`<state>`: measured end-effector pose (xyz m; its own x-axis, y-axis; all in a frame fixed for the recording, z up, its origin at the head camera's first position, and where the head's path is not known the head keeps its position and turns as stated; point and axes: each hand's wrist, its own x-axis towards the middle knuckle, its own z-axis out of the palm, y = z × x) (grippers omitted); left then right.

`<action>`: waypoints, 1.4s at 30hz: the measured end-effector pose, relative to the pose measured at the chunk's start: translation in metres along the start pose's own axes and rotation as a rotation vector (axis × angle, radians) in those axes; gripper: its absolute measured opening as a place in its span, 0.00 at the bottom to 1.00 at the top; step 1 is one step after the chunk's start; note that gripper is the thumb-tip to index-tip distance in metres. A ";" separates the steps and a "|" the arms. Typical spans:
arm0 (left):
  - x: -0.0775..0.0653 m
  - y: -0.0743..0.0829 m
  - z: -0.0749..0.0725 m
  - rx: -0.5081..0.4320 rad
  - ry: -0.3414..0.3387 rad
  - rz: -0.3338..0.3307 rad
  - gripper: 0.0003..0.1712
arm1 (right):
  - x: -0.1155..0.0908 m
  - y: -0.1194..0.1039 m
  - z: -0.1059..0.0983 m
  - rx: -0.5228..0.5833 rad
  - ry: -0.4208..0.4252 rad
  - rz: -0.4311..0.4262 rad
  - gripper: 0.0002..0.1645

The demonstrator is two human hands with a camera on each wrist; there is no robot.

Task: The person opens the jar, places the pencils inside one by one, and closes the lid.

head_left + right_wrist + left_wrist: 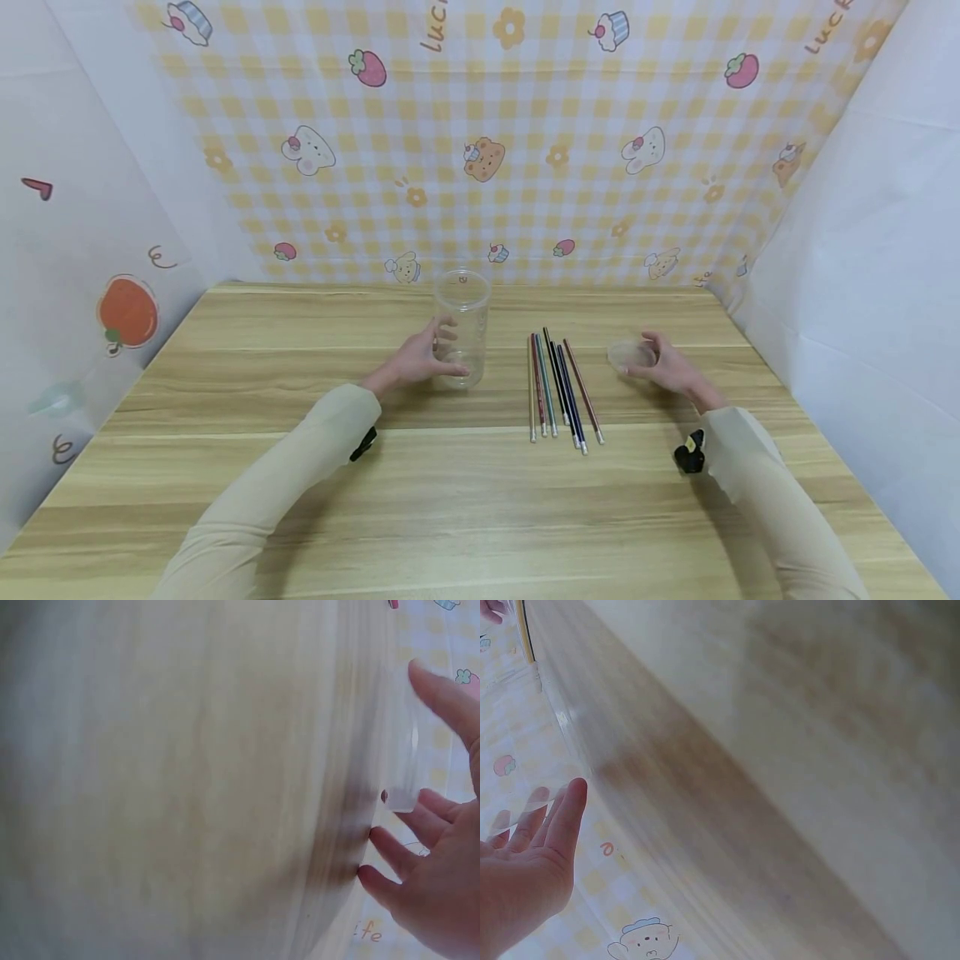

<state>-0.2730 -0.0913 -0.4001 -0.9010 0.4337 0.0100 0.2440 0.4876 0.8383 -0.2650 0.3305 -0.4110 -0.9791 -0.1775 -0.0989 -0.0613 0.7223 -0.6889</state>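
Note:
A tall clear plastic jar (472,333) stands upright on the table without a lid. My left hand (415,358) is round its lower left side, thumb in front and fingers behind, seen through the wall. In the left wrist view the left hand (532,862) lies against the faint clear plastic. A round, clear lid (624,357) rests on the table at the right. My right hand (667,367) spreads thumb and fingers about its right edge. From the right wrist, the lid (405,776) shows between thumb and fingers; firm contact is unclear.
Several pencils (558,383) with white eraser ends lie side by side on the wooden table (450,508), between the jar and the lid. Behind the table hangs a yellow checked cloth (420,125), with white cloth walls (885,233) at both sides.

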 end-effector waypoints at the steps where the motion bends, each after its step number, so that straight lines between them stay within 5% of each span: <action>1: 0.000 0.000 0.000 -0.001 0.000 0.000 0.49 | 0.000 0.000 0.000 -0.012 -0.001 -0.001 0.55; 10: 0.000 -0.001 0.000 -0.013 -0.006 0.000 0.49 | 0.001 0.001 0.000 -0.073 -0.008 0.010 0.56; 27: 0.000 -0.002 0.001 -0.008 0.002 -0.004 0.50 | 0.000 -0.028 0.000 0.213 0.127 -0.054 0.37; 42: 0.001 -0.004 0.001 -0.002 -0.002 0.002 0.50 | 0.012 -0.064 0.025 0.480 -0.018 0.015 0.27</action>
<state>-0.2742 -0.0923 -0.4041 -0.8997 0.4364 0.0104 0.2449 0.4850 0.8395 -0.2684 0.2657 -0.3861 -0.9755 -0.1840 -0.1205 0.0531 0.3349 -0.9408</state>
